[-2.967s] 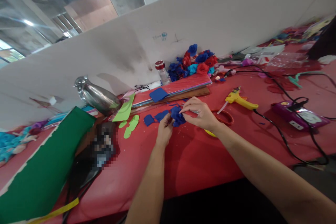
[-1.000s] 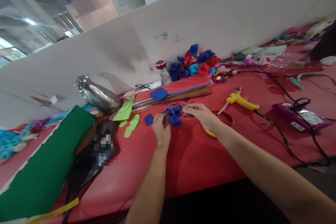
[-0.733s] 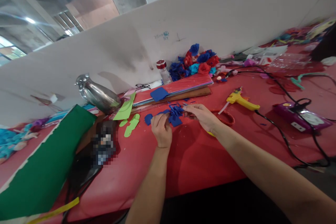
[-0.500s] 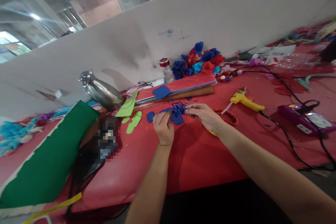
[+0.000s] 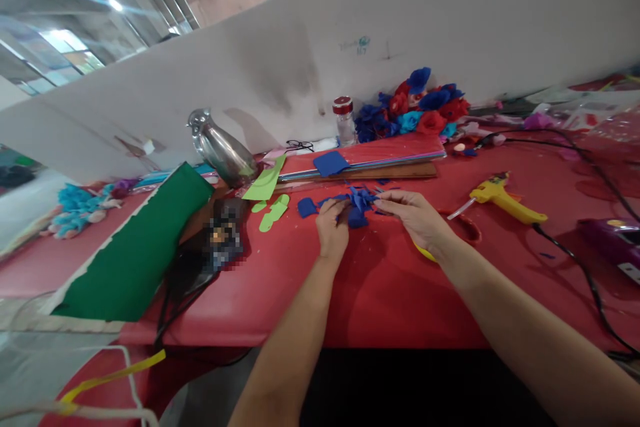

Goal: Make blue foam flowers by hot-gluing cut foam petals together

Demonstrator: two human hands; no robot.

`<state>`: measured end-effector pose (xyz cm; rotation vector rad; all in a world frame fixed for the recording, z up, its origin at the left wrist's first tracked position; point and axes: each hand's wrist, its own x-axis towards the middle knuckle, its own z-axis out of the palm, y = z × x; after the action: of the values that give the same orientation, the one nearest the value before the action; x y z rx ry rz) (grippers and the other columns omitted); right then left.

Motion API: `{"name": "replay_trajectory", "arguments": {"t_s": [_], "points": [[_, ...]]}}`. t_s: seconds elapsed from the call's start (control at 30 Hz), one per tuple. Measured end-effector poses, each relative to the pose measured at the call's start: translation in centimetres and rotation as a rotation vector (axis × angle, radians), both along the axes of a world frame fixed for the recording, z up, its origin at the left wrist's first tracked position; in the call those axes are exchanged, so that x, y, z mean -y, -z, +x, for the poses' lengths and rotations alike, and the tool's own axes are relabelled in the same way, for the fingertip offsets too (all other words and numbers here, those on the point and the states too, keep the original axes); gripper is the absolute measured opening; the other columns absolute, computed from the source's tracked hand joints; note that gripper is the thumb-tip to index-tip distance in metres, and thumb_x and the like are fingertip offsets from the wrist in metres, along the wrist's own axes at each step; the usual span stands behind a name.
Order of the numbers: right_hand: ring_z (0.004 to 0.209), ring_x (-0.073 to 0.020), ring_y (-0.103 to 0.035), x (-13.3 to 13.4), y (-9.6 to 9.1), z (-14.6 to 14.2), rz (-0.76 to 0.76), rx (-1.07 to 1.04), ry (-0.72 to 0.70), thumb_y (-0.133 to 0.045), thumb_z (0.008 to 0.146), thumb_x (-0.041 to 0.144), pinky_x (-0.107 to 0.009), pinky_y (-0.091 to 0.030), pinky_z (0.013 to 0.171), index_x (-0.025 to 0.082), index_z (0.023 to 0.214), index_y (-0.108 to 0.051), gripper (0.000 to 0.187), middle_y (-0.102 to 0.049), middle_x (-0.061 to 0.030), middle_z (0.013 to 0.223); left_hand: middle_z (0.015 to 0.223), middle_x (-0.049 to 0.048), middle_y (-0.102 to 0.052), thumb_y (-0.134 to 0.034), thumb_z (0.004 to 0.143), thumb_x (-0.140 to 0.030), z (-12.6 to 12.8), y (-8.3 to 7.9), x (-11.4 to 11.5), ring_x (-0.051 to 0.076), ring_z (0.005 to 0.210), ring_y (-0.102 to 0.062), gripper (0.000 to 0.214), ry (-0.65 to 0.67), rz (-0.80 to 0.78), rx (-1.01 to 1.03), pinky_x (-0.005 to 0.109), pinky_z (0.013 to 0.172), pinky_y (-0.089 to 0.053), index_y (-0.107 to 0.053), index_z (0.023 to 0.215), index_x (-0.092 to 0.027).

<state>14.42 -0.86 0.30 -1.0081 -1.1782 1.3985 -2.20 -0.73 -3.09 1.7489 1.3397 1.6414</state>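
While the near edge of the red table [image 5: 280, 307] runs across below both forearms, a yellow strip [image 5: 120, 373] lies off at the near left. Farther in, the left hand [image 5: 334, 223] has its fingers curled nearly closed on the left side of a blue paper flower [image 5: 361, 197], which sits between the two hands above the middle of the table. The right hand [image 5: 415, 215] brings thumb and forefinger together at the flower's right edge — whether they grip a petal, I cannot tell. Left of the left hand are a loose blue piece [image 5: 307, 207] and, beyond it, light green cutouts [image 5: 274, 213]; a yellow glue gun [image 5: 510, 200] lies to the right. Farther back, a blue square [image 5: 331, 163] rests on a stack of coloured sheets [image 5: 400, 150]. At the far side, by the white wall [image 5: 240, 67], stand a metal jug [image 5: 223, 150] on the left, a red-lidded jar [image 5: 345, 123] and — just right of it — a heap of red and blue flowers [image 5: 417, 107].
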Motion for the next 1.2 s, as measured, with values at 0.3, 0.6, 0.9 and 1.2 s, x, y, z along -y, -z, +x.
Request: {"name": "replay_trajectory", "arguments": {"t_s": [0.3, 0.6, 0.9, 1.2], "points": [[0.074, -0.0151, -0.060, -0.2, 0.3, 0.1, 0.006, -0.009, 0.084, -0.082, 0.055, 0.039, -0.033, -0.045, 0.080, 0.021, 0.071, -0.070, 0.027, -0.067, -0.0002, 0.074, 0.078, 0.0049, -0.067, -0.060, 0.075, -0.018, 0.1, 0.0, 0.0, 0.018, 0.076, -0.059, 0.014, 0.016, -0.059, 0.091, 0.031, 0.077, -0.046, -0.073, 0.071, -0.021], [0.074, -0.0161, -0.060, -0.4, 0.6, 0.1, 0.014, 0.005, 0.081, -0.080, 0.056, 0.042, -0.032, -0.045, 0.075, 0.022, 0.072, -0.072, 0.027, -0.069, -0.0021, 0.076, 0.077, 0.0051, -0.065, -0.059, 0.075, -0.018, 0.1, -0.1, 0.0, 0.018, 0.075, -0.058, 0.015, 0.018, -0.061, 0.084, 0.031, 0.076, -0.046, -0.072, 0.070, -0.020], [0.071, -0.0133, -0.059, -0.1, -0.1, -0.3, 0.002, -0.085, 0.022, -0.079, 0.055, 0.039, -0.031, -0.045, 0.078, 0.022, 0.071, -0.073, 0.024, -0.070, 0.0006, 0.073, 0.072, 0.0002, -0.055, -0.055, 0.066, -0.013, 0.0, 0.1, -0.1, 0.013, 0.071, -0.049, 0.012, 0.179, -0.183, 0.309, 0.025, 0.067, -0.039, -0.065, 0.063, -0.018], [0.069, -0.0135, -0.058, 0.5, -0.7, -0.7, 0.071, -0.098, -0.001, -0.080, 0.056, 0.036, -0.031, -0.045, 0.076, 0.022, 0.066, -0.072, 0.019, -0.069, 0.0013, 0.070, 0.068, -0.0010, -0.053, -0.064, 0.065, -0.019, 0.5, -0.1, -0.1, 0.013, 0.071, -0.048, 0.005, 0.274, -0.219, 0.484, 0.024, 0.072, -0.040, -0.065, 0.061, -0.018]]}}
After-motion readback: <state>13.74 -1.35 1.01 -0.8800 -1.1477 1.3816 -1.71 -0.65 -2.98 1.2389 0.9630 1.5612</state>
